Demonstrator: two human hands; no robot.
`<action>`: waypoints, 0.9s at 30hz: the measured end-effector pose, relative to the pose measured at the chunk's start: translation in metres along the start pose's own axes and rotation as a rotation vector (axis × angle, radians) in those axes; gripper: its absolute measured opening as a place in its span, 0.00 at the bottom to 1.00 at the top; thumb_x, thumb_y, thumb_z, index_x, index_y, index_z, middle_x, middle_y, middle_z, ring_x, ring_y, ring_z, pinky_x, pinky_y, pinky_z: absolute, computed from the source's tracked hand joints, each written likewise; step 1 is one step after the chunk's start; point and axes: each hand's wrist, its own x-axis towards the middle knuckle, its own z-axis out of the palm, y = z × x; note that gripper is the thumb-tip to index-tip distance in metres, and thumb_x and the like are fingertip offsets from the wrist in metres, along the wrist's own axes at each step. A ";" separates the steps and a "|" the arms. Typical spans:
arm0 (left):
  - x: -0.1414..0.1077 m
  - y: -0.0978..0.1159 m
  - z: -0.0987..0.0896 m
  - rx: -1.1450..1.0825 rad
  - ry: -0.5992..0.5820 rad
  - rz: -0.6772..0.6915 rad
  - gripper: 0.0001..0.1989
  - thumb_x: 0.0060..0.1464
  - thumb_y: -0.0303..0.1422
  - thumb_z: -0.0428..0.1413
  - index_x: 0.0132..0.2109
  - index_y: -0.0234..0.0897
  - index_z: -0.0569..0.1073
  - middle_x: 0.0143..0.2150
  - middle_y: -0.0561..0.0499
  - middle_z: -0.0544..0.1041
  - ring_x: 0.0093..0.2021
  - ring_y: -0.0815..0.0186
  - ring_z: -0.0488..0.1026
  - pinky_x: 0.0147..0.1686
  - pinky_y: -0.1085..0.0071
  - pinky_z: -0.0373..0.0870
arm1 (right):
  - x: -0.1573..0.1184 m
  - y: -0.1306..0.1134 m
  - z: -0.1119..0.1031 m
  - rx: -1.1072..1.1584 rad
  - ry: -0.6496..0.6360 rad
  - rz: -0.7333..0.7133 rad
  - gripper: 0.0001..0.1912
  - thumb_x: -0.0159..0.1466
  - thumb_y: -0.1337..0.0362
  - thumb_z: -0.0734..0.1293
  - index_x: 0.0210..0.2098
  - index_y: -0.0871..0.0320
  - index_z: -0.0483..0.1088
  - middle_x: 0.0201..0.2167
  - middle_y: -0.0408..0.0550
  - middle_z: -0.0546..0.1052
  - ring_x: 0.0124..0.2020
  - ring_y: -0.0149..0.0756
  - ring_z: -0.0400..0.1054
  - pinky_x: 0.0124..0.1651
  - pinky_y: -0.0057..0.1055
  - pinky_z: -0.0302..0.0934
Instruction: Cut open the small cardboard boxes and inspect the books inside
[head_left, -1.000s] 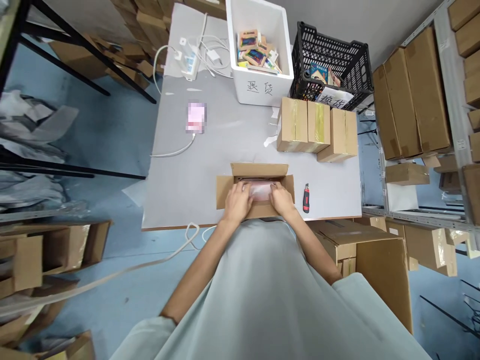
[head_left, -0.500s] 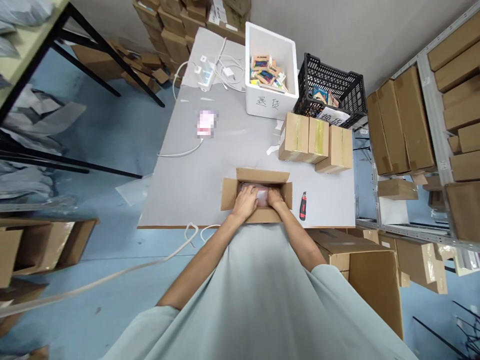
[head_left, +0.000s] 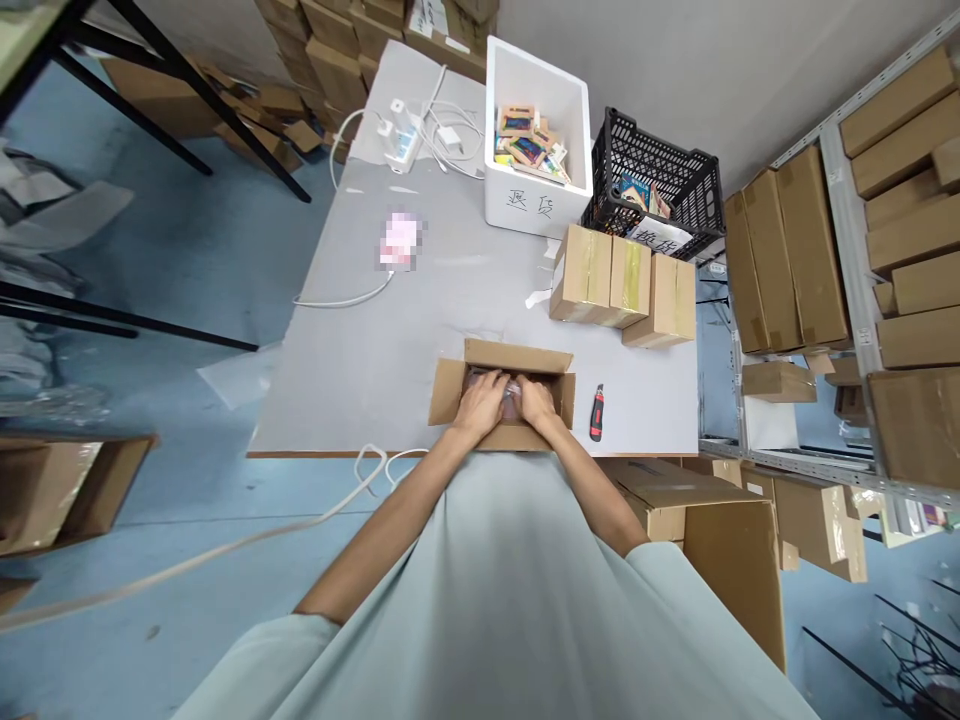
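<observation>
- While left hand (head_left: pixel 480 403) half-curls over plastic-wrapped packet (head_left: pixel 511 408), right hand (head_left: pixel 536 402) does likewise; grips unclear.
- Open carton (head_left: pixel 517 356) around both; red-black cutter (head_left: pixel 597 414) beside, rightward.

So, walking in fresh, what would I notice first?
Probably the open brown cardboard box at the front edge of the grey table, with the left fingers and right fingers inside it at shiny clear plastic. Next, at the table's back, the tall white foam bin of small colourful packs, with a black plastic lattice crate to its right. Then the red-and-black utility knife lying right of the box.
</observation>
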 end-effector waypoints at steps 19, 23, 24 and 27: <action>-0.016 0.031 -0.080 -0.993 0.264 -0.242 0.41 0.50 0.69 0.71 0.48 0.34 0.87 0.45 0.41 0.90 0.46 0.48 0.86 0.45 0.60 0.83 | -0.105 0.024 -0.061 0.839 0.812 -0.322 0.38 0.69 0.44 0.78 0.71 0.55 0.74 0.66 0.62 0.81 0.63 0.50 0.78 0.59 0.44 0.79; -0.018 0.044 -0.088 -1.055 0.216 -0.245 0.40 0.47 0.67 0.74 0.50 0.34 0.88 0.49 0.40 0.90 0.49 0.47 0.87 0.50 0.57 0.85 | -0.103 0.018 -0.057 0.827 0.709 -0.266 0.22 0.73 0.43 0.73 0.50 0.56 0.84 0.43 0.51 0.87 0.40 0.41 0.80 0.48 0.37 0.77; -0.019 0.047 -0.089 -1.063 0.214 -0.250 0.41 0.47 0.66 0.75 0.51 0.34 0.88 0.50 0.40 0.90 0.50 0.46 0.87 0.52 0.56 0.85 | -0.105 0.018 -0.055 0.790 0.748 -0.245 0.21 0.74 0.43 0.72 0.46 0.56 0.84 0.39 0.50 0.87 0.37 0.40 0.78 0.46 0.36 0.76; -0.020 0.054 -0.088 -1.063 0.214 -0.265 0.42 0.46 0.66 0.76 0.54 0.34 0.87 0.53 0.38 0.90 0.53 0.44 0.87 0.55 0.53 0.85 | -0.109 0.021 -0.051 0.718 0.846 -0.200 0.23 0.76 0.42 0.70 0.43 0.55 0.84 0.37 0.51 0.86 0.36 0.41 0.77 0.43 0.35 0.74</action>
